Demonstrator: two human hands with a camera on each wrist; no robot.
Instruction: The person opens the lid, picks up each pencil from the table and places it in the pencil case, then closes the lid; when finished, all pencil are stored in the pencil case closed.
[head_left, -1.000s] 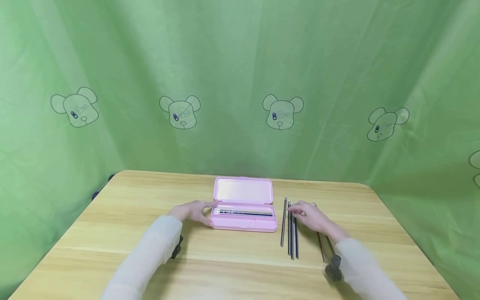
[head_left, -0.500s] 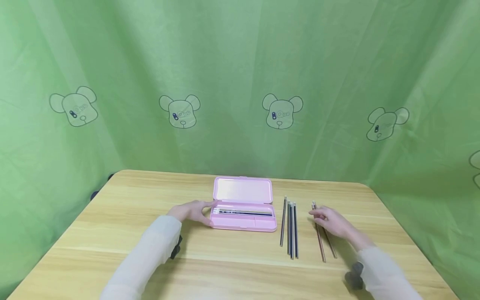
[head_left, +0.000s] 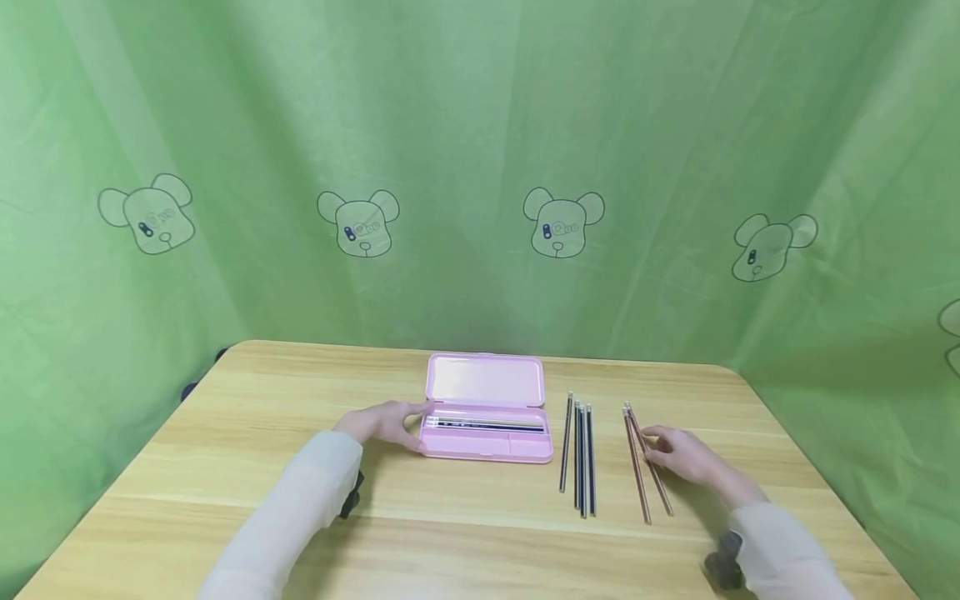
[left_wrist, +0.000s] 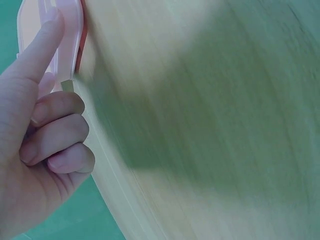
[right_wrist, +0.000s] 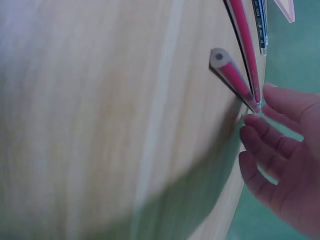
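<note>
A pink pencil case [head_left: 487, 455] lies with its lid raised and several pencils [head_left: 487, 426] in its rear compartment. My left hand [head_left: 381, 422] holds the case by its left end; in the left wrist view the thumb presses on the case [left_wrist: 71, 37] and the other fingers curl below. Two red pencils [head_left: 637, 467] lie on the table, crossing near their far ends. My right hand [head_left: 686, 456] is just right of them, fingers loosely bent. In the right wrist view its fingertips sit close to the far end of a red pencil [right_wrist: 235, 77]; contact cannot be made out.
Several dark striped pencils [head_left: 591, 458] lie between the case and the red ones, one slightly apart on the left. Beneath everything is a wooden table [head_left: 465, 533]. A green curtain [head_left: 465, 300] with bear-head outlines hangs behind and at both sides.
My right hand has left the dark pencils and moved right, past the red pencils to their right side, uncovering them. My left hand stays on the case.
</note>
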